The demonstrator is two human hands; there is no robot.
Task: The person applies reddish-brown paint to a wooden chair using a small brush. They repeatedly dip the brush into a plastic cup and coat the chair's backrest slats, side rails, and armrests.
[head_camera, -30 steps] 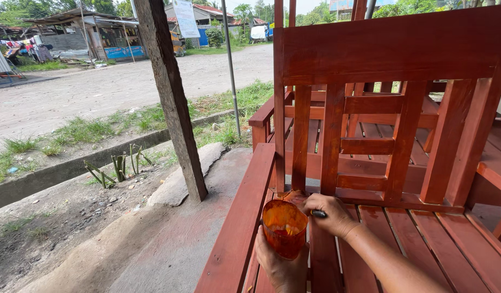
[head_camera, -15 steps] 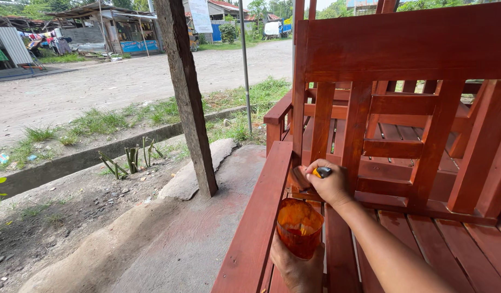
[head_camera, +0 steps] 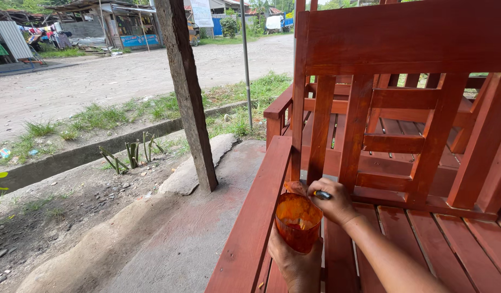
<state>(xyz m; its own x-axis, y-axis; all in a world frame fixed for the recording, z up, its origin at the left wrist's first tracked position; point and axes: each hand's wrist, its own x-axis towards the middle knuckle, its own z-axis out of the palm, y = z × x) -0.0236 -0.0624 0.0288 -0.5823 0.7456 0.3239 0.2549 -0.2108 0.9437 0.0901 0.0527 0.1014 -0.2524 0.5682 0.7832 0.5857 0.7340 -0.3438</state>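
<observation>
Two bare hands work low over a red-brown painted wooden slatted bench. The left hand wraps its fingers from below around a small translucent orange-stained plastic cup, grasping it upright just above the seat slats near the bench's front rail. The right hand is clenched around a thin dark-handled brush, whose handle end peeks out between thumb and forefinger; the bristle end is hidden behind the cup's rim, so whether it sits in the paint cannot be told. The cup's inside is smeared with reddish-orange paint, and how much liquid remains is unclear. As far as the view shows, the bench's back, uprights and seat slats already carry an even red-brown coat, and a second painted wooden bench behind it looks the same; I judge most of the coating done, with only touch-ups near the upright by the hands perhaps left. A weathered grey wooden post stands beside the bench on the stained concrete floor.
</observation>
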